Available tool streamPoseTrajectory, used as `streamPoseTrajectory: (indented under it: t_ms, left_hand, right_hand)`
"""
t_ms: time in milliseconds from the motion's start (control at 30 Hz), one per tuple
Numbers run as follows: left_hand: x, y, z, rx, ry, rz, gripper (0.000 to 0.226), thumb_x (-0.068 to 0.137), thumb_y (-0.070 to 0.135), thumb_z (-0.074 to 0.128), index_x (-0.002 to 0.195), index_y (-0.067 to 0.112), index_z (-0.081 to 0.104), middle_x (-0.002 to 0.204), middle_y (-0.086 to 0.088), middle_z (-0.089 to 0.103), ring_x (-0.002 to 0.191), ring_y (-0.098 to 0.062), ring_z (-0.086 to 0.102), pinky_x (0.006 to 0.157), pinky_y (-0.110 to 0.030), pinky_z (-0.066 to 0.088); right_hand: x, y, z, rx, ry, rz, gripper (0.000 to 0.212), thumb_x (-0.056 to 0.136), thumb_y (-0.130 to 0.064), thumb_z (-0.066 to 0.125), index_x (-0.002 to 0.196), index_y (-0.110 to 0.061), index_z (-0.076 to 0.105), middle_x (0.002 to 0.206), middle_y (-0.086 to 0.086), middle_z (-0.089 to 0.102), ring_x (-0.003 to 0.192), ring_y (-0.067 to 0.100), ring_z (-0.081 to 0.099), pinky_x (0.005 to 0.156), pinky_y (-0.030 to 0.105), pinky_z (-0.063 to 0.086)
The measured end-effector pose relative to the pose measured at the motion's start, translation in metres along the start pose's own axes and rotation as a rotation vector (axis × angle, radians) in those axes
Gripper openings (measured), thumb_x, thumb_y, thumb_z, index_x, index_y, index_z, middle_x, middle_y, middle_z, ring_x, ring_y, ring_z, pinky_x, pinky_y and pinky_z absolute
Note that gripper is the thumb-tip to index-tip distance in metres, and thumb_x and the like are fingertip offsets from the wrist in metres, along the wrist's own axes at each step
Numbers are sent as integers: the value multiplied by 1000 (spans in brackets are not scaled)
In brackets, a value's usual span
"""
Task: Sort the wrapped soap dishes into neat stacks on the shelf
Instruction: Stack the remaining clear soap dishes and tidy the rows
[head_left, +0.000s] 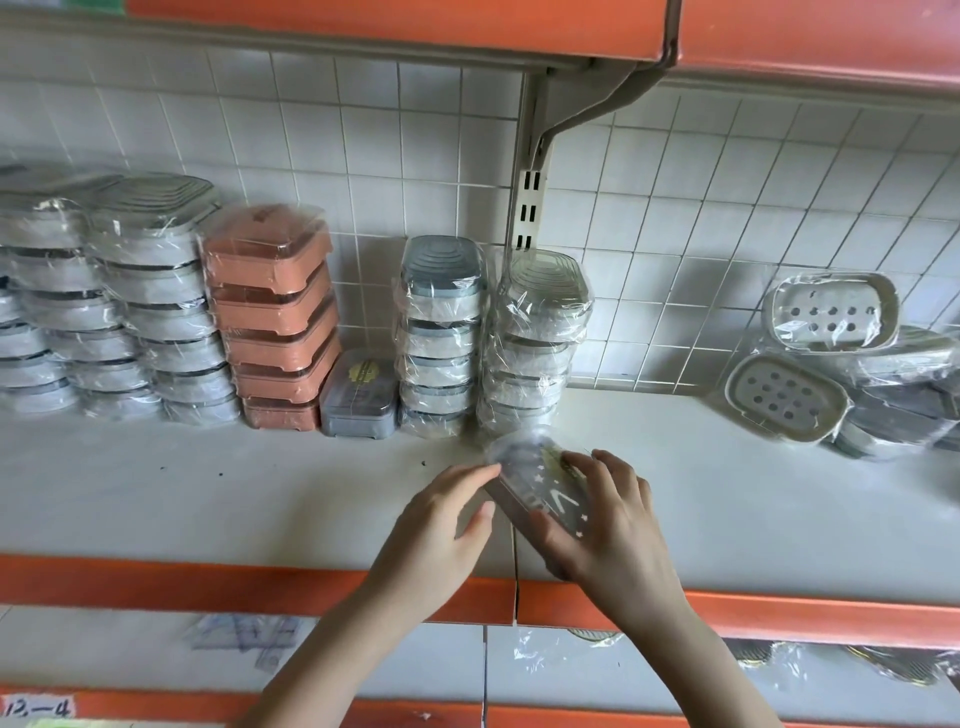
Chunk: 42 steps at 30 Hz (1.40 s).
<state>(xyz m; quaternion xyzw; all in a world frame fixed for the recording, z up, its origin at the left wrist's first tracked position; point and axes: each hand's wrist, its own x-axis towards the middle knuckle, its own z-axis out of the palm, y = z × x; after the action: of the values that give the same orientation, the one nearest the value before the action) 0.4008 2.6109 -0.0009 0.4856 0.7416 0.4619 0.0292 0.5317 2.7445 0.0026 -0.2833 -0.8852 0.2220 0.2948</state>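
Note:
A wrapped soap dish (540, 486) with a dark rim lies tilted near the front of the white shelf (208, 493). My right hand (608, 519) grips it from the right, thumb along its near edge and fingers curled over its top. My left hand (441, 525) touches its left edge with straight fingers. Just behind stand two stacks of wrapped dishes, one blue-grey (441, 332) and one pale green (540, 338). Farther left are an orange stack (272, 317), a single grey box (358, 395) and several white-grey stacks (114, 301).
A loose pile of wrapped cream dishes with holes (831, 358) lies at the right of the shelf. An orange shelf lip (208, 587) runs along the front. A metal bracket (535, 171) rises behind the stacks under an upper shelf. More wrapped goods (779, 660) sit on the shelf below.

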Motion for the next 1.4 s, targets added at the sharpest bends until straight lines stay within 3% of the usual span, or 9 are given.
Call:
streamPoseTrajectory:
  t_ms: [167,367,467,533,700,900,1067,1233,1400]
  left_hand:
    - [-7,-10,-30,38,29,-38,51,83,43,47,127,20,57,122,12,53,109,3,51,96,-26,44]
    - [-23,-37,-62,-17,-33,-150,71,86,17,65,146,22,27,150,7,25,136,-8,32,112,-36,32]
    - [-29,-53,-84,-48,-95,-206,81,84,20,68,145,39,17,154,25,1,141,-2,19,115,-34,27]
    - [-32,-60,-98,-64,-109,-206,86,81,18,72,139,49,17,152,30,-5,141,1,15,116,-32,26]
    - [-30,-74,-122,31,-67,-150,87,77,8,74,132,51,20,155,19,1,140,7,2,114,-16,13]
    - [-10,-86,-134,56,-64,-141,87,77,7,73,140,39,22,147,19,8,139,0,7,114,-22,17]
    - [13,-95,-137,42,-51,-114,87,76,5,73,143,32,25,153,12,12,141,-1,9,110,-11,11]
    - [28,-104,-136,2,25,-119,78,78,7,72,142,25,31,145,13,27,133,3,23,98,5,12]
    - [37,-115,-130,40,157,-81,63,79,9,73,135,15,43,131,8,46,122,-5,43,99,-4,27]
  right_hand:
    - [2,-30,17,119,-80,-54,74,66,-68,52,126,-24,54,128,1,47,114,20,42,96,22,32]
    - [7,-67,51,194,-229,-151,82,63,-64,60,133,-25,46,137,4,36,127,19,33,103,16,27]
    - [9,-83,68,216,-276,-218,70,72,-42,73,134,-29,44,139,0,29,133,17,27,100,0,14]
    - [10,-92,78,223,-272,-259,63,78,-23,73,134,-29,44,140,1,29,133,20,30,103,5,20]
    - [13,-112,98,254,-293,-291,58,82,-7,65,134,-26,45,142,6,30,137,22,29,110,27,30]
    - [26,-125,112,218,-211,-281,53,81,-7,66,130,-20,50,141,9,35,136,22,29,106,17,26]
    - [41,-129,115,197,-180,-257,49,84,-13,63,130,-22,50,141,6,35,134,22,29,104,16,23]
    - [60,-131,119,173,-170,-226,47,82,-20,57,129,-18,52,138,9,40,132,28,33,102,20,23]
    - [76,-132,128,133,-81,-185,38,86,-15,64,123,-12,57,134,10,49,123,29,44,99,23,30]
